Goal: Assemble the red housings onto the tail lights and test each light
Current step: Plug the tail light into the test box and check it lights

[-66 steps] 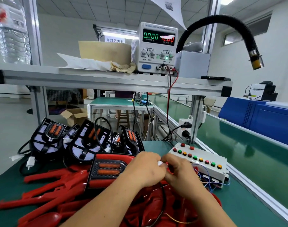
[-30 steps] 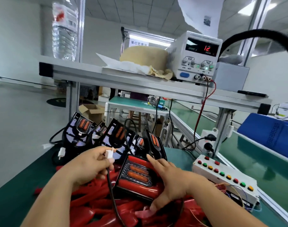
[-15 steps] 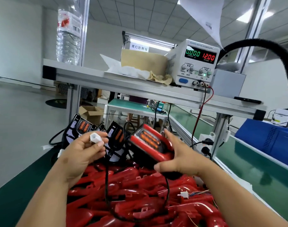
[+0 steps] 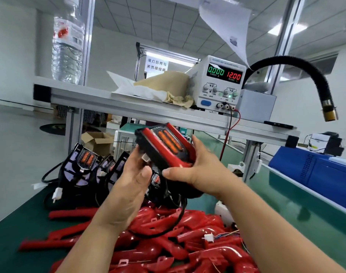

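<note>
Red-housed tail light (image 4: 166, 148) was gripped by the right hand (image 4: 197, 172) above the loose red housings (image 4: 164, 251); the left hand (image 4: 134, 180) pinched its white connector (image 4: 145, 157). Power supply (image 4: 219, 83) read zero current: assembly judged done, testing in hand. Next, the connector would need mating with the wired plug (image 4: 207, 237) on the pile.

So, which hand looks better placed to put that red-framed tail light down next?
Probably the right hand: it grips the red-framed tail light by its lower edge and carries it. The left hand only holds the small white plug.
</note>
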A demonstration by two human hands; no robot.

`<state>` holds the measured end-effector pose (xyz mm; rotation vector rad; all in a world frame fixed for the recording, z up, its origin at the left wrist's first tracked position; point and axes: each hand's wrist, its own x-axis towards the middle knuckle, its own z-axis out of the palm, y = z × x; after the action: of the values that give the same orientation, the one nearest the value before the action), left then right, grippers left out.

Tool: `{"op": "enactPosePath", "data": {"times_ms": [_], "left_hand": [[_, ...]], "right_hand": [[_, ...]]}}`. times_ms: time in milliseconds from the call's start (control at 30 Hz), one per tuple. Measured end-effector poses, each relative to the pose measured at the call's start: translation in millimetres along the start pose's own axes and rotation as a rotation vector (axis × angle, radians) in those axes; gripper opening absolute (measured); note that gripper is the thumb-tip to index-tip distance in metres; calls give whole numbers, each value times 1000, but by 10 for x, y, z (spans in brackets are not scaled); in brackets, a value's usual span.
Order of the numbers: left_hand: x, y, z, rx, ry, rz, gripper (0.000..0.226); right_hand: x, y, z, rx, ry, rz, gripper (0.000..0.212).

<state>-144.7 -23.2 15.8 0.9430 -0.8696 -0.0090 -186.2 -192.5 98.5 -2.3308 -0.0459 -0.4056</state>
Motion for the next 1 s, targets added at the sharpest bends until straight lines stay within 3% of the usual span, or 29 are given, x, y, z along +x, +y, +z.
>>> {"op": "enactPosePath", "data": {"times_ms": [67, 200, 267, 333, 467, 500, 600, 700, 767, 867, 1000], "left_hand": [[25, 14, 72, -91, 28, -7, 89], [94, 17, 81, -260, 352, -56, 57], [122, 26, 54, -280, 437, -48, 48], [134, 63, 33, -316, 514, -31, 46], [151, 223, -125, -386, 592, -3, 47], [154, 267, -178, -396, 599, 21, 43], [154, 365, -291, -436, 581, 105, 28], [142, 389, -299, -463, 554, 149, 29], [106, 379, -300, -485, 509, 137, 33], [18, 306, -282, -511, 431, 39, 35], [-131, 110, -130, -535, 312, -167, 39]], "right_hand": [[-41, -73, 169, -150, 48, -41, 145], [-106, -154, 499, -327, 73, -115, 141], [-94, -179, 581, -338, 69, -133, 140], [-82, -187, 576, -281, 31, -170, 139], [-143, -19, 446, 102, 29, -102, 127], [-178, 68, 442, 147, -4, -66, 115], [-277, 337, 662, 189, -177, -44, 39], [-308, 460, 1012, 312, -175, 7, 14], [-270, 445, 1116, 509, -112, 123, 14], [-167, 450, 1008, 789, 124, 232, 29], [-151, 437, 722, 996, 214, 294, 49]]}}
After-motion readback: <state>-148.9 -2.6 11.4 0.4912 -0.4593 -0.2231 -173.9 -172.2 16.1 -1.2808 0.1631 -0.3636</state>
